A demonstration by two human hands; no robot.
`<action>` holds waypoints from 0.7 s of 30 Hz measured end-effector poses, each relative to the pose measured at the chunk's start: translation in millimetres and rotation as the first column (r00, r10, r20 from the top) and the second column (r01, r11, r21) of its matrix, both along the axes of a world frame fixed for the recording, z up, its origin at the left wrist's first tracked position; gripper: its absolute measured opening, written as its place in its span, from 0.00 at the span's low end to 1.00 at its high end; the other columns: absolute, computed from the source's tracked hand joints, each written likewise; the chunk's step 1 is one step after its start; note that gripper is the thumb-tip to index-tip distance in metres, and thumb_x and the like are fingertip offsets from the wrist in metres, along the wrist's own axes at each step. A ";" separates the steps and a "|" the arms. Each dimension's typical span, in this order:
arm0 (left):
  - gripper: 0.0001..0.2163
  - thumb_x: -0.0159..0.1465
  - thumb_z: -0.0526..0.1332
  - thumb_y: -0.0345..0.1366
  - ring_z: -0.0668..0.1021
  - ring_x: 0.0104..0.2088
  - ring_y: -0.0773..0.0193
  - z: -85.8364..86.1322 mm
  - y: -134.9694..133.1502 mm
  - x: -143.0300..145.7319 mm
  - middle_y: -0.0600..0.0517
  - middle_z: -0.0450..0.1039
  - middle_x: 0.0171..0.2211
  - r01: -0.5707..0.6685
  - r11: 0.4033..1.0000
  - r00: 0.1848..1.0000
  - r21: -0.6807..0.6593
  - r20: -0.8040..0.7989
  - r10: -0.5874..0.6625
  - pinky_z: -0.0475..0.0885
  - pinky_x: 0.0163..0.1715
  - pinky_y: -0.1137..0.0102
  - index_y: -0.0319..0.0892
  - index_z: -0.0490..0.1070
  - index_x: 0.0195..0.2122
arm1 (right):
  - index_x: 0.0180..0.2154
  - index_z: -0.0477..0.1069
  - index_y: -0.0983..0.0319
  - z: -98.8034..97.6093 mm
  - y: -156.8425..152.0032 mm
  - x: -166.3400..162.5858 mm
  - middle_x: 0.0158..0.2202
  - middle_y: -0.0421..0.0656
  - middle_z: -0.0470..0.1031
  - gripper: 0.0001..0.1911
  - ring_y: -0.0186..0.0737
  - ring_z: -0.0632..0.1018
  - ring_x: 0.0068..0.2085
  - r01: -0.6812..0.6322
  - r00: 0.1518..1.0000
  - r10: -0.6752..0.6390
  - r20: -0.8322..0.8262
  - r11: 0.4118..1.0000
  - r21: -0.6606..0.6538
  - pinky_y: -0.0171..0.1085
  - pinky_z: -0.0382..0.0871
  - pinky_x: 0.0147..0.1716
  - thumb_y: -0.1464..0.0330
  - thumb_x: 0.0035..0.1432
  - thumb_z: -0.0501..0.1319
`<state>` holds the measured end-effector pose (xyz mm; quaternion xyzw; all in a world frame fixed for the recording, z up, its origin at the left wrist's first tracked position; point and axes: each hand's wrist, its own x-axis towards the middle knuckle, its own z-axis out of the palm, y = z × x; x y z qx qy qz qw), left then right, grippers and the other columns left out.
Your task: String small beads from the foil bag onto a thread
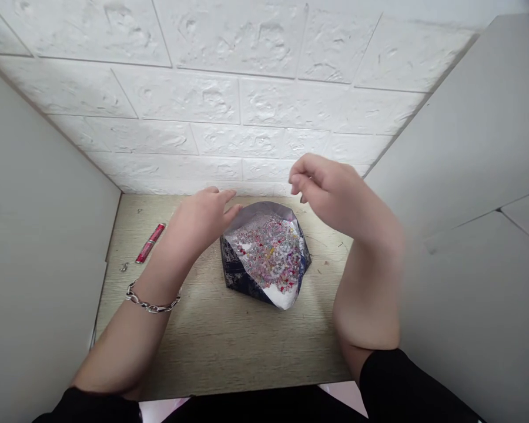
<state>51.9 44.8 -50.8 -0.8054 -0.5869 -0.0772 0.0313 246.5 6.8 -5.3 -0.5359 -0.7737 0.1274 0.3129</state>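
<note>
A folded dark paper bag [234, 276] with a silvery inside stands on the table, filled with many small beads [271, 252] in pink, red, white and clear. To its upper left is my left hand [208, 214], thumb and forefinger apart, the thumb tip close to the bag's rim. Nothing shows between those fingers. My right hand [324, 188] is raised above and right of the bag, its fingers curled toward the thumb. Whatever it may hold is too small to make out.
On the left of the wooden table [247, 352] lie a slim red packet [150, 242] and a small silvery metal piece [124, 267]. Pale panels [39, 235] close in both sides, and a white brick-patterned wall [216, 97] rises behind. Fine thread-like bits lie right of the bag.
</note>
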 end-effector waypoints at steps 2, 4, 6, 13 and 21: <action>0.21 0.60 0.47 0.46 0.73 0.34 0.61 -0.5 2.0 -2.3 0.48 0.71 0.37 -0.003 1.000 1.000 0.004 -0.013 0.003 0.63 0.31 0.71 0.45 0.67 0.49 | 0.29 0.63 0.62 2.9 -5.8 6.5 0.26 0.40 0.66 0.08 0.32 0.66 0.28 0.084 0.996 -0.083 -0.022 0.995 0.057 0.35 0.56 0.29 0.71 0.56 0.47; 0.21 0.60 0.46 0.46 0.73 0.35 0.61 1.0 3.3 -4.8 0.48 0.71 0.37 0.009 1.000 1.000 0.002 -0.007 -0.009 0.63 0.32 0.71 0.44 0.67 0.49 | 0.29 0.62 0.61 5.3 -11.5 10.5 0.27 0.39 0.67 0.07 0.31 0.66 0.28 0.169 0.985 -0.162 -0.064 0.977 0.127 0.35 0.57 0.29 0.70 0.57 0.47; 0.21 0.59 0.47 0.46 0.73 0.36 0.62 3.2 4.7 -7.8 0.49 0.72 0.36 0.032 0.999 0.999 -0.026 0.008 -0.032 0.63 0.34 0.71 0.44 0.67 0.48 | 0.29 0.61 0.60 7.1 -16.2 11.8 0.29 0.38 0.68 0.07 0.30 0.67 0.27 0.252 0.964 -0.228 -0.139 0.948 0.195 0.35 0.59 0.29 0.70 0.58 0.47; 0.17 0.54 0.51 0.47 0.72 0.30 0.63 4.5 12.4 -20.5 0.52 0.75 0.29 0.109 0.921 0.994 -0.374 0.057 -0.095 0.61 0.29 0.71 0.47 0.75 0.35 | 0.31 0.58 0.57 7.0 -16.2 18.6 0.25 0.36 0.67 0.06 0.30 0.71 0.26 0.380 0.820 -0.207 -0.534 0.895 0.235 0.32 0.62 0.23 0.68 0.59 0.45; 0.13 0.50 0.55 0.44 0.69 0.23 0.67 -4.0 21.6 -26.0 0.52 0.72 0.21 0.062 0.804 0.988 -0.592 -0.075 -0.132 0.57 0.24 0.73 0.42 0.75 0.24 | 0.27 0.58 0.57 -0.7 5.0 57.7 0.16 0.34 0.49 0.06 0.31 0.55 0.16 0.422 0.658 -0.217 -0.721 0.900 0.114 0.32 0.51 0.15 0.69 0.55 0.47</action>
